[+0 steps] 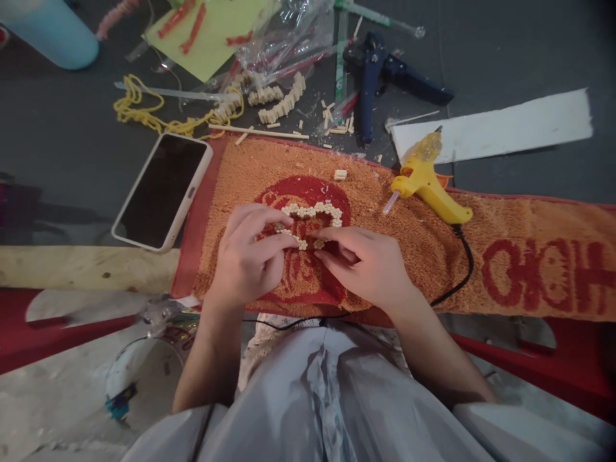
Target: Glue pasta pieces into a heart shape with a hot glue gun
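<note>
On the orange-and-red towel (240, 173) lies a curved outline (332, 210) built from short pale stick pieces glued side by side, with a small gap at its near side. My left hand (250, 253) grips the outline's left part between thumb and fingers. At the near right end, my right hand (370, 260) pinches the same outline; its fingertips partly cover that end. A small loose cluster of stick pieces (341, 174) rests just beyond. To the right, a yellow glue gun (426, 186) lies on the towel with a clear glue stick showing.
A phone (161, 192) lies left of the towel. Beyond are curved stick strips (283, 102), yellow string (139, 106), clear plastic wrap (289, 32), a blue hand cutter (373, 83) and a white strip (505, 125). The glue gun's black cord (464, 269) runs along the near edge.
</note>
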Demonstrator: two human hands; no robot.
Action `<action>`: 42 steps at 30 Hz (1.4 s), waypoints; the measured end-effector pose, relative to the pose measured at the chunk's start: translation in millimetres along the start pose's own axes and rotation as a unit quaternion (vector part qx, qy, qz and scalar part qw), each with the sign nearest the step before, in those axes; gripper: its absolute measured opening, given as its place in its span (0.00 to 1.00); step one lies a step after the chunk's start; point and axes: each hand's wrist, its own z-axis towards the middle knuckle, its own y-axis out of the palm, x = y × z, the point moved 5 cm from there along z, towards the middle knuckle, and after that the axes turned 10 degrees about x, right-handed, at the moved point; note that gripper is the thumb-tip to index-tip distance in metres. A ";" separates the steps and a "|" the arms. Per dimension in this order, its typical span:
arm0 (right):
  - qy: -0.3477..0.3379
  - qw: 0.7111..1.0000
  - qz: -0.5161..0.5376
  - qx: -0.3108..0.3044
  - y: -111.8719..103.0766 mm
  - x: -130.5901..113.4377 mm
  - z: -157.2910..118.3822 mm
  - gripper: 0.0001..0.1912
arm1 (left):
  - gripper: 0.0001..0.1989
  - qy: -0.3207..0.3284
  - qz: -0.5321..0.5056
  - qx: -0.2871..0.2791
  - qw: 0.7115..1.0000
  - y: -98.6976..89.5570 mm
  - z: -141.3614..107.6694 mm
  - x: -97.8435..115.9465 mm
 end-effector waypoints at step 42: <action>-0.087 0.967 -0.233 -0.060 -13.6 58.1 96.2 0.10 | 0.13 0.038 -0.036 0.012 0.999 -3.0 -0.1 4.0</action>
